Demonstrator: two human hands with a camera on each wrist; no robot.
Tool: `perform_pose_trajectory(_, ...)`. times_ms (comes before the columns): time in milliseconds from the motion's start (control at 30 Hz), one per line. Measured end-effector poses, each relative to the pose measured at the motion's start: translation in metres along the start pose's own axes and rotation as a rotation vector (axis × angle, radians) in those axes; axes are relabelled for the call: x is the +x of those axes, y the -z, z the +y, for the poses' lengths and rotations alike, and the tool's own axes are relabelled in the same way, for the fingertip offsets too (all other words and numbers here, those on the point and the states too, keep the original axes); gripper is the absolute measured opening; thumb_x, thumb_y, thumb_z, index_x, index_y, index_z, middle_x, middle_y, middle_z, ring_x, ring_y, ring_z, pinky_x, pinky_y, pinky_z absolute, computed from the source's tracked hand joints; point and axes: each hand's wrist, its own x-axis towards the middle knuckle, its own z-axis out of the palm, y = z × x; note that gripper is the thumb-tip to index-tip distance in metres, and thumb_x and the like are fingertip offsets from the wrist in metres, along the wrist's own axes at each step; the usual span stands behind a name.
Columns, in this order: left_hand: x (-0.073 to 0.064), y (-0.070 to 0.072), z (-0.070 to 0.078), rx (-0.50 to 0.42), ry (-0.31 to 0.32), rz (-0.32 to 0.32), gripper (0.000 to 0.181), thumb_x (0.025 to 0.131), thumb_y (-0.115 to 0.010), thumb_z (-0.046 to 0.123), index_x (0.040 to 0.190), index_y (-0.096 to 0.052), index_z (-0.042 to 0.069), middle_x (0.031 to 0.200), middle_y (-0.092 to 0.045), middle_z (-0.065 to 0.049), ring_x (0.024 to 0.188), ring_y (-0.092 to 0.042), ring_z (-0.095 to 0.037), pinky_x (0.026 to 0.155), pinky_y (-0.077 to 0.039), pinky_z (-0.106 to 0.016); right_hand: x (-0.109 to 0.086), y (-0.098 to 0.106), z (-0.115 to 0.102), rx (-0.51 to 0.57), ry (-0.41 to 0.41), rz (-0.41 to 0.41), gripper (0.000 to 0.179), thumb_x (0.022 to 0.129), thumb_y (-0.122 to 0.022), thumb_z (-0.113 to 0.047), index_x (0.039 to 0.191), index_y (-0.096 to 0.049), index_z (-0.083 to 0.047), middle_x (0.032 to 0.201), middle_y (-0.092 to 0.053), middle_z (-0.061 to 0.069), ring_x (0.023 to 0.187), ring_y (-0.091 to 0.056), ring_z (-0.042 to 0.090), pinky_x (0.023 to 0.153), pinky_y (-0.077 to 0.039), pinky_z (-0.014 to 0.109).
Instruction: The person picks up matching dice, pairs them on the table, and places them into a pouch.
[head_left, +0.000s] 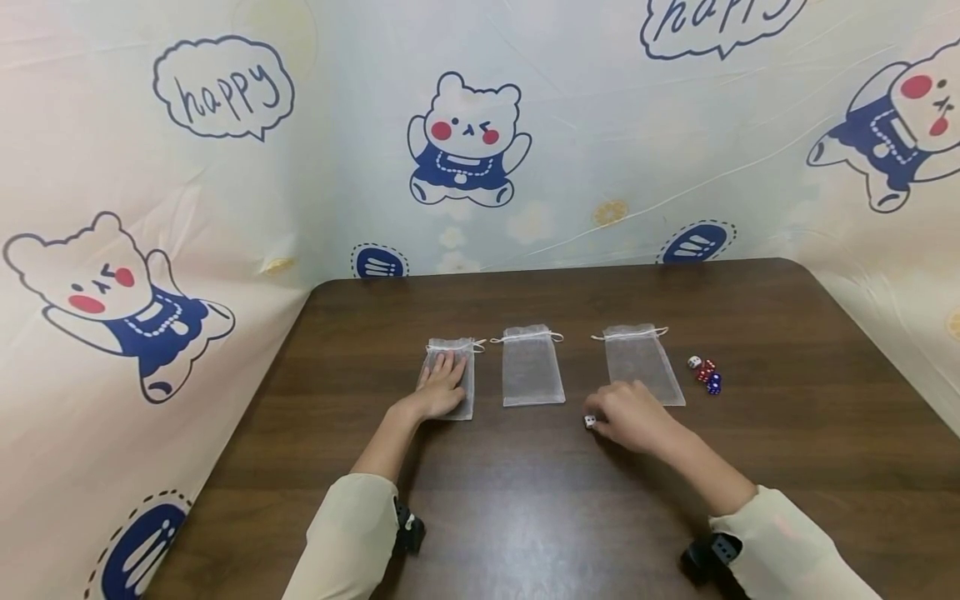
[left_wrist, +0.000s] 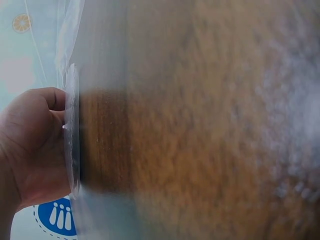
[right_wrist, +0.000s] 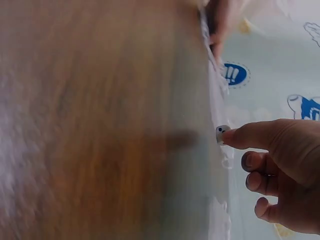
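My left hand lies with its fingers extended on the leftmost sheer white drawstring bag. In the left wrist view the edge of that bag crosses in front of the hand. A white die with dark pips is pinched by my right hand, just in front of the rightmost drawstring bag. From the right wrist, the thumb overlaps the die, and the other fingers are curled apart from it. Between the hands lies the middle drawstring bag, flat, its cord toward the far side.
Right of the rightmost bag is a small cluster of dice: a white die, red dice and blue dice. Everything lies on a dark brown wooden table. A printed cloth hangs behind it.
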Motion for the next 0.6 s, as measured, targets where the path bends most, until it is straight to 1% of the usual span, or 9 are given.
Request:
perform_pose_trajectory(167,0.0,0.001,0.0,-0.008,-0.002,0.0,0.063,0.09,-0.036,0.02,0.147,-0.013,0.004,0.151,0.005,-0.018,0.138,0.01,-0.029,0.108,0.005,-0.049,0.002,-0.003,-0.005,0.009,-0.013,-0.049,0.012,0.072,-0.076,-0.017,0.08,-0.067,-0.017,0.077,-0.063,-0.003,0.074,-0.059,0.019,0.059,-0.041,0.039)
perform_pose_trajectory(300,-0.001,0.001,0.0,-0.004,-0.003,-0.004,0.063,0.09,-0.035,0.02,0.147,-0.012,0.004,0.151,0.006,-0.018,0.138,0.01,-0.029,0.108,0.005,-0.049,0.003,-0.004,-0.005,0.011,-0.022,-0.062,0.011,0.072,-0.075,-0.017,0.079,-0.066,-0.017,0.077,-0.063,-0.003,0.074,-0.059,0.02,0.059,-0.04,0.038)
perform_pose_trajectory(467,-0.001,0.001,0.0,-0.004,-0.005,0.002,0.063,0.09,-0.036,0.019,0.147,-0.013,0.004,0.151,0.005,-0.019,0.138,0.009,-0.03,0.108,0.005,-0.049,0.004,-0.003,-0.003,0.028,-0.029,-0.078,0.012,0.073,-0.074,-0.018,0.081,-0.066,-0.016,0.079,-0.064,-0.003,0.076,-0.06,0.02,0.061,-0.043,0.041)
perform_pose_trajectory(600,0.0,0.0,0.0,-0.009,-0.001,0.003,0.064,0.09,-0.036,0.02,0.147,-0.013,0.004,0.151,0.005,-0.019,0.138,0.01,-0.03,0.108,0.005,-0.049,0.003,0.003,0.005,0.05,-0.07,-0.08,0.016,0.074,-0.074,-0.02,0.087,-0.068,-0.015,0.084,-0.066,-0.001,0.08,-0.061,0.022,0.066,-0.046,0.043)
